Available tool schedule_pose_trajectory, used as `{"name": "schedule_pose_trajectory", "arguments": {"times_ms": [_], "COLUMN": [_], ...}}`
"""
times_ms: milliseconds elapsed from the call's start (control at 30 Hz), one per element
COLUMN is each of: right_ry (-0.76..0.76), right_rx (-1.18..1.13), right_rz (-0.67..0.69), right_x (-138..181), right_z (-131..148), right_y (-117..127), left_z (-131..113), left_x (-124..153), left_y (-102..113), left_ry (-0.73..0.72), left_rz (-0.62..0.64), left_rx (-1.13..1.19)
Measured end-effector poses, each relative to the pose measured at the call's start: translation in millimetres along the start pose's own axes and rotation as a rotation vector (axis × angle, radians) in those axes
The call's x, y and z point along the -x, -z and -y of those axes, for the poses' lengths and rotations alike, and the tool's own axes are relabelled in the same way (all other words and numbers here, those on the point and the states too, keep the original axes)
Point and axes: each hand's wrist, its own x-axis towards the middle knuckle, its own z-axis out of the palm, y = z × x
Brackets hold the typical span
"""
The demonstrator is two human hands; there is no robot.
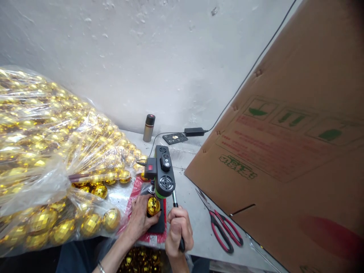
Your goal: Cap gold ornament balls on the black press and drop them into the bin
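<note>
My left hand [139, 216] is closed around a small gold faceted ball [154, 206], fingers and thumb on its sides. It sits under the head of a black benchtop hand press [165, 172], above its dark base plate [157, 227]. A hole or dark spot shows on top of the ball. My right hand [179, 231] is wrapped round the black-gripped lever [174, 199] at the machine's right side. The lower part of the press is hidden behind its head and my left hand. A red plastic sheet [138, 189] lies under the base.
Clear plastic bags of gold balls [62, 151] fill the left side. Red-handled scissors [224, 231] lie on the table [193, 220] beside a large cardboard box [284, 151]. Behind stand a bottle [148, 129], a phone-like slab [175, 138] and a power adapter [194, 131] with its cable.
</note>
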Motion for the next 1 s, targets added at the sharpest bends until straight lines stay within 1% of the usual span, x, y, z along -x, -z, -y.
{"name": "schedule_pose_trajectory", "arguments": {"times_ms": [200, 300, 433, 500, 600, 767, 833, 900, 967, 1000], "right_ry": [0.037, 0.037, 0.023, 0.066, 0.155, 0.191, 0.205, 0.179, 0.093, 0.005], "right_rx": [0.001, -0.006, 0.024, 0.061, 0.093, 0.093, 0.072, 0.049, 0.032, 0.01], "right_rz": [-0.013, -0.019, -0.007, 0.022, 0.054, 0.038, 0.049, 0.061, 0.076, 0.103], "right_x": [0, 2, 8, 11, 15, 17, 10, -6, -27, -38], "right_z": [-4, -6, -9, -11, -16, -21, -15, -3, 13, 21], "right_y": [-1, -2, -1, -1, -4, -8, -5, 1, 8, 11], "left_z": [6, 10, 13, 13, 11, 10, 7, 5, 6, 9], "left_x": [0, 0, 0, 0, 0, -1, -3, -3, 3, 9], "left_y": [-5, -9, -13, -13, -12, -10, -10, -9, -9, -9], "left_ry": [-0.035, -0.048, -0.065, -0.058, -0.031, -0.027, -0.021, -0.014, -0.027, -0.052], "left_rz": [-0.022, -0.021, -0.049, -0.053, -0.018, -0.003, -0.006, -0.02, -0.029, -0.026], "left_rx": [-0.041, -0.055, -0.068, -0.064, -0.051, -0.031, -0.035, -0.051, -0.065, -0.071]}}
